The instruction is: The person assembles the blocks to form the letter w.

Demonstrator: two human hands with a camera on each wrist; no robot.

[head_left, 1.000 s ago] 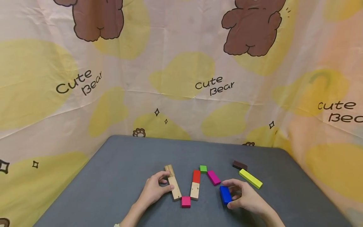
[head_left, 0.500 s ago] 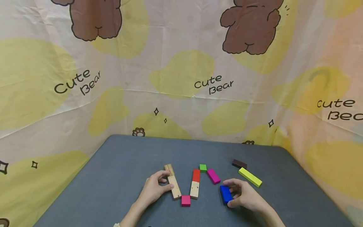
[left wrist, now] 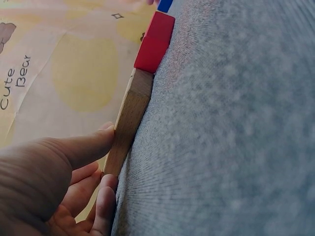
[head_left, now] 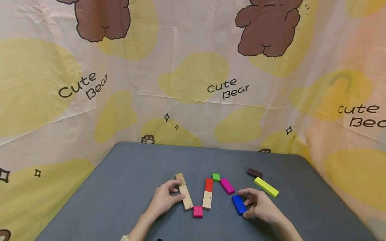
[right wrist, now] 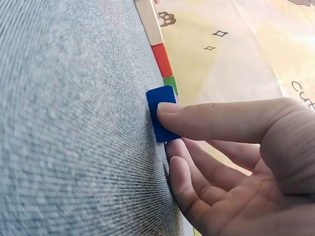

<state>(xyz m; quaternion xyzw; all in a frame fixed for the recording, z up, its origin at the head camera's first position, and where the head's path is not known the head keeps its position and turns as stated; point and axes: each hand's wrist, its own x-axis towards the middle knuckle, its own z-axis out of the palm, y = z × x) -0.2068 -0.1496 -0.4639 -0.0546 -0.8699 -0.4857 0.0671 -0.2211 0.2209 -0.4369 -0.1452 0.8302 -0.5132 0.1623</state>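
I find the blue block (head_left: pixel 239 205) solid-coloured, oblong and flat-faced. Its long axis runs from far left to near right, roughly parallel to the magenta block (head_left: pixel 227 186) lying just beyond it on the grey table (head_left: pixel 135 177). The right hand (head_left: pixel 261 206) pinches it between thumb and fingers; the left hand (head_left: pixel 164 198) holds a pale wooden block (head_left: pixel 187 202).

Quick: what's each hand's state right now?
Left hand: touching a pale, rectangular wooden block; whether it grips cannot be told.
Right hand: closed, holding a blue rectangular block.
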